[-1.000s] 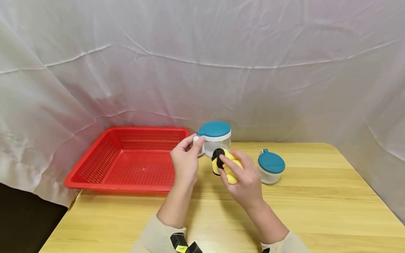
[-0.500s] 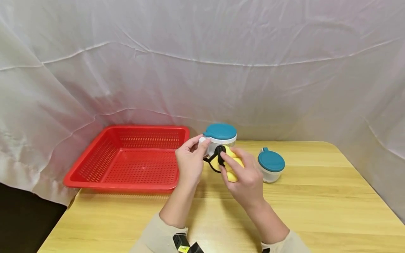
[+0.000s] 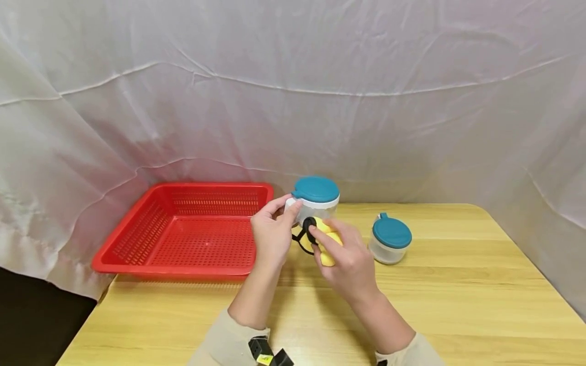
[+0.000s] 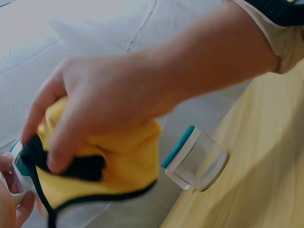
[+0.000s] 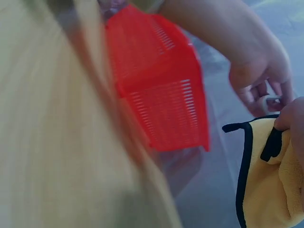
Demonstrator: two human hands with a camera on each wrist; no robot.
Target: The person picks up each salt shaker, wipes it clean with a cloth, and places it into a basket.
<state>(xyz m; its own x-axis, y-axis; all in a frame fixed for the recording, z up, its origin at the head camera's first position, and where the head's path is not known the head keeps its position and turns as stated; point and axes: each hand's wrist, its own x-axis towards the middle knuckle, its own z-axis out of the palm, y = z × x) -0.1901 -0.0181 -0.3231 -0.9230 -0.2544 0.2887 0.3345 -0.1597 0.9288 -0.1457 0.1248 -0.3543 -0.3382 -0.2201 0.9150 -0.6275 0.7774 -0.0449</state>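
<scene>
In the head view my left hand holds a clear jar by its white handle, above the table. The jar has a teal lid and a white collar. My right hand grips a bunched yellow cloth with black edging, close against the near side of the jar. The left wrist view shows the right hand with fingers curled over the cloth. In the right wrist view the cloth hangs down below the left hand; the jar is mostly hidden there.
A second clear jar with a teal lid stands upright on the wooden table, right of my hands. On the left sits a red perforated basket. A pale curtain hangs behind the table.
The held jar has shifted slightly right, then a little back left. The cloth has moved with the right hand over its near side, and its black edging now loops out at the left.
</scene>
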